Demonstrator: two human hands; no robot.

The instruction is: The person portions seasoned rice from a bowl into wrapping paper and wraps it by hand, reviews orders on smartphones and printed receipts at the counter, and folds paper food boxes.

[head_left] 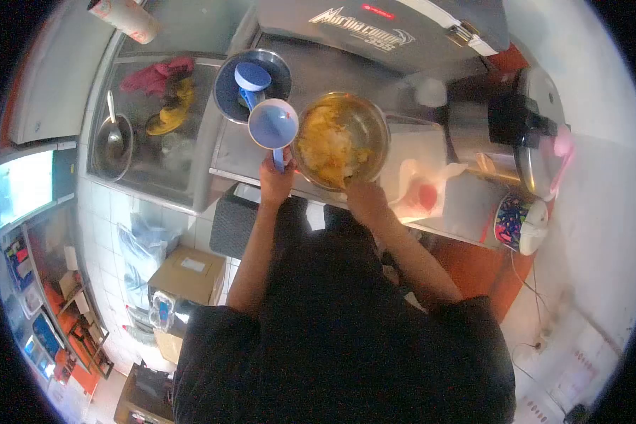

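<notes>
My left hand [276, 182] is closed around the handle of a blue cup with a pale inside [273, 124], tilted so that I look into it. The cup is held just left of a steel mixing bowl [376, 138]. Inside that bowl lies a yellow and whitish food mixture [326, 145]. My right hand [366, 203] is closed at the bowl's front rim; what its fingers grip is hidden from view. Behind the cup, a second metal bowl [222, 88] has a blue cup or scoop [252, 75] in it.
At left is a sink [203, 134] with a pan, a spoon [112, 112], a red cloth [155, 76] and a yellow item. A lidded grey box [403, 39] stands behind the bowls. To the right are a whitish sheet [410, 145] and a large steel pot [477, 116].
</notes>
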